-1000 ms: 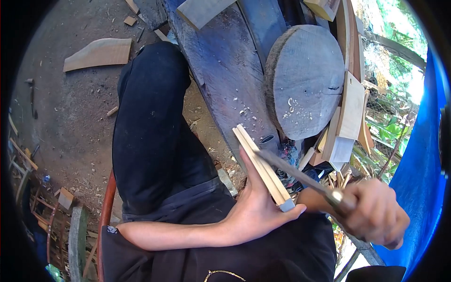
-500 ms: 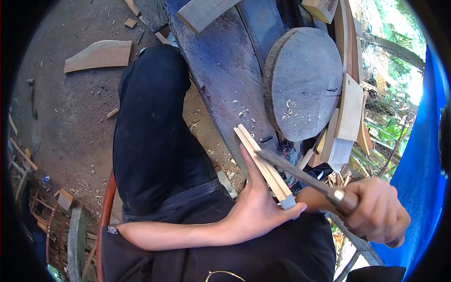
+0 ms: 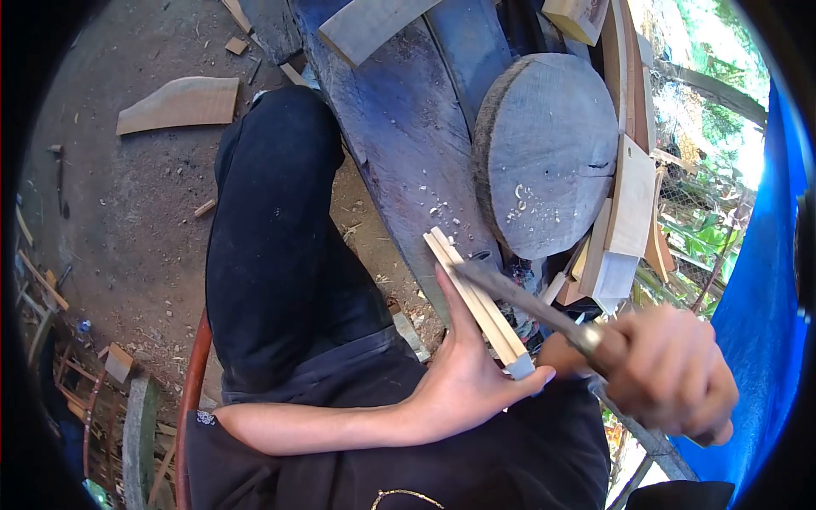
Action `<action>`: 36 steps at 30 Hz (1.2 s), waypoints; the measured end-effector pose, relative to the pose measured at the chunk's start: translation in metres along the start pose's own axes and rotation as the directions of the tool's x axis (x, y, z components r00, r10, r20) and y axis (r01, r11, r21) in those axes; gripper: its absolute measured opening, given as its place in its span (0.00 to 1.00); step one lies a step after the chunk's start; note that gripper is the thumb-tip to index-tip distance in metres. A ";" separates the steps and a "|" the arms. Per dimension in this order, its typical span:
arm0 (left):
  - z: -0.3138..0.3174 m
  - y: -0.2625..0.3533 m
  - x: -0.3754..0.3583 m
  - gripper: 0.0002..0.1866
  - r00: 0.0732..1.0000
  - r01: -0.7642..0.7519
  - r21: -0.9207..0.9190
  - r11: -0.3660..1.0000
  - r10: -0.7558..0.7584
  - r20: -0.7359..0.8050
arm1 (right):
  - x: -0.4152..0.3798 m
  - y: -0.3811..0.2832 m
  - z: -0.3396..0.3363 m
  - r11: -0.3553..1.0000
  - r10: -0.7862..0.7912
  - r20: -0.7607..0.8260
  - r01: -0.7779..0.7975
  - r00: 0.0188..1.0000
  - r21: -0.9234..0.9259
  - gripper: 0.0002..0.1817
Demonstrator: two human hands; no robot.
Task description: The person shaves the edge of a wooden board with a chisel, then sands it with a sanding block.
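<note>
A narrow pale wood piece (image 3: 481, 302) with a groove along it slants across the middle, its near end grey. My left hand (image 3: 463, 374) grips it, thumb at the near end and a finger along its left side. Wrapped round the wooden handle of a long dark metal tool (image 3: 527, 304), my right hand (image 3: 676, 370) is slightly blurred. The tool's tip lies over the upper part of the wood piece; whether it touches cannot be made out.
Beyond my hands is a worn bench (image 3: 399, 127) bearing a round wood block (image 3: 548, 157) with shavings and a flat board (image 3: 374, 25). Boards (image 3: 633, 200) stack at the right, near a blue tarp (image 3: 748, 340). A curved board (image 3: 178, 105) lies on the ground.
My right hand and the tool have shifted slightly left, with the tool's tip a little farther up the wood piece. My left hand holds nearly the same position.
</note>
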State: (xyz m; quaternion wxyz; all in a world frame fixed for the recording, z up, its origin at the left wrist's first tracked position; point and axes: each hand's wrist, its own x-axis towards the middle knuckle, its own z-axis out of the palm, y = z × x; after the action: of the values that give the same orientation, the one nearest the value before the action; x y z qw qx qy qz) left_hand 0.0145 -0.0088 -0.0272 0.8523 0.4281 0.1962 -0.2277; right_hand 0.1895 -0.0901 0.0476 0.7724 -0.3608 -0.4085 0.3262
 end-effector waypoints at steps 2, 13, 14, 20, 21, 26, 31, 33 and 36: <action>-0.001 -0.002 0.001 0.85 0.996 -0.071 0.064 0.995 0.074 -0.045 | -0.002 0.008 0.000 0.951 -0.302 0.048 0.297 0.952 0.089 0.28; 0.003 -0.009 0.005 0.85 0.987 -0.143 0.062 0.988 0.147 -0.071 | 0.007 0.007 -0.002 0.996 0.082 0.065 -0.080 0.995 -0.032 0.30; 0.002 -0.007 0.005 0.85 0.986 -0.147 0.064 0.987 0.152 -0.070 | 0.008 0.007 -0.002 1.000 0.018 0.070 -0.017 0.997 -0.012 0.30; 0.001 -0.005 0.002 0.84 0.989 -0.137 0.095 0.986 0.142 -0.046 | 0.003 0.016 0.016 0.979 0.011 -0.159 -0.043 0.987 -0.198 0.33; 0.002 -0.004 0.003 0.84 0.992 -0.114 0.073 0.991 0.117 -0.044 | 0.010 0.018 0.004 0.995 -0.005 0.024 0.007 1.000 -0.096 0.28; 0.000 -0.003 0.002 0.83 0.982 -0.160 0.141 0.977 0.172 -0.083 | 0.006 0.012 0.011 1.000 0.027 -0.067 -0.026 0.997 0.015 0.34; -0.001 0.002 0.004 0.83 0.990 -0.097 0.126 0.987 0.108 -0.085 | 0.027 0.022 -0.006 0.964 -0.143 0.171 0.098 0.975 0.249 0.34; -0.001 0.001 0.003 0.83 0.985 -0.128 0.185 0.974 0.147 -0.094 | 0.027 0.025 -0.008 0.990 -0.005 0.130 -0.014 0.991 0.142 0.34; -0.001 0.010 0.005 0.84 0.999 0.024 0.005 1.000 -0.024 -0.028 | 0.027 0.030 -0.011 0.997 0.056 0.104 -0.061 0.993 0.047 0.34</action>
State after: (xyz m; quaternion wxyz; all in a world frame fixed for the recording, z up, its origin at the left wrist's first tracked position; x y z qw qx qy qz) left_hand 0.0243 -0.0039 -0.0240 0.8454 0.4313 0.2127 -0.2322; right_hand 0.2049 -0.0563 0.0291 0.7494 -0.3359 -0.4286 0.3767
